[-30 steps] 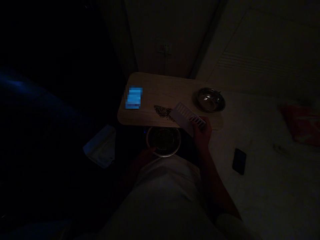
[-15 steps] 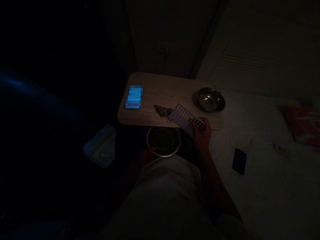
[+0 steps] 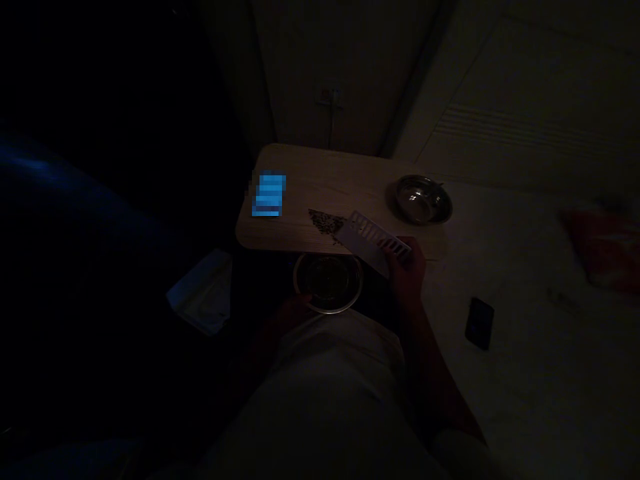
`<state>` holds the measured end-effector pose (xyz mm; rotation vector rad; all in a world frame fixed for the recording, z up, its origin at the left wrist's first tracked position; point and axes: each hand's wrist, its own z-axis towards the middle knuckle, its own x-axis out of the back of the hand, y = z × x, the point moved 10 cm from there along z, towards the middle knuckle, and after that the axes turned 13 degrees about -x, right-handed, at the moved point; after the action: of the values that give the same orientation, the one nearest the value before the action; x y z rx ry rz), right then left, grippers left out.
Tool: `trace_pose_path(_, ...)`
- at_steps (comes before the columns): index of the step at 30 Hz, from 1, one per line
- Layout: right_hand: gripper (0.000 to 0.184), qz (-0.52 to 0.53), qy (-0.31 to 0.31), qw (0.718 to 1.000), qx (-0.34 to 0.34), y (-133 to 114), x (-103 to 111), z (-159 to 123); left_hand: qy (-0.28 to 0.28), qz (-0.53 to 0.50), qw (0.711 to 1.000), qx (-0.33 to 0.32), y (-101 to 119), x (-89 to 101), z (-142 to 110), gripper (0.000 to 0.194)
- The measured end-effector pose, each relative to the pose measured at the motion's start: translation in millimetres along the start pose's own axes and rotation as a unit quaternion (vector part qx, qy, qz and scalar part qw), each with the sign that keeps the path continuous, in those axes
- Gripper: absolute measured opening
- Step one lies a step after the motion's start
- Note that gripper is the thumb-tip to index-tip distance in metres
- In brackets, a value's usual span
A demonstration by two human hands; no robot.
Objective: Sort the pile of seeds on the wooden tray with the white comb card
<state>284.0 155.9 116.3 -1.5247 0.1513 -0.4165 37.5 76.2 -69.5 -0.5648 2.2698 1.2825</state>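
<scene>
saw a pale surface (image 3: 540,387) spread across the right, in deep gloom. found a wooden table (image 3: 345,180) with rounded corners at the centre. noted a red bundle (image 3: 600,247) at far right, too dim to identify. made out a dark bowl (image 3: 330,311) just below the table's near edge, with the left hand (image 3: 295,305) at its rim, thumb over the edge; could not tell the state of its other fingers in the dark. spotted a pale packet (image 3: 204,293) left of that bowl. saw a slotted plate (image 3: 363,243) gripped in the closed fingers of the right hand (image 3: 409,263), tilted above the table's near edge, and a shiny bowl (image 3: 423,205) beyond. noticed a glowing blue patch (image 3: 270,195) on the table's left end, a dark phone (image 3: 480,324) on the pale surface, and small dark bits (image 3: 323,222) heaped at the plate's far end.
</scene>
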Motion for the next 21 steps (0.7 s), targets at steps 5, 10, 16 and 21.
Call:
trace_pose_path(5,0.018,-0.015,-0.012,1.000,-0.005,0,-1,-1,0.027,0.001,1.000,-0.002,-6,14.0,6,0.029)
trace_pose_path(10,0.017,-0.023,-0.012,1.000,0.007,-6,0,-2,0.022,-0.006,1.000,0.015,-10,13.1,5,0.027)
trace_pose_path(16,0.018,-0.025,-0.014,1.000,0.010,-3,1,-1,0.048,0.016,0.999,0.010,-11,23.1,6,0.023)
trace_pose_path(21,0.018,-0.025,-0.031,0.999,0.006,-3,-1,-2,0.028,0.021,0.999,-0.020,-10,24.7,9,0.025)
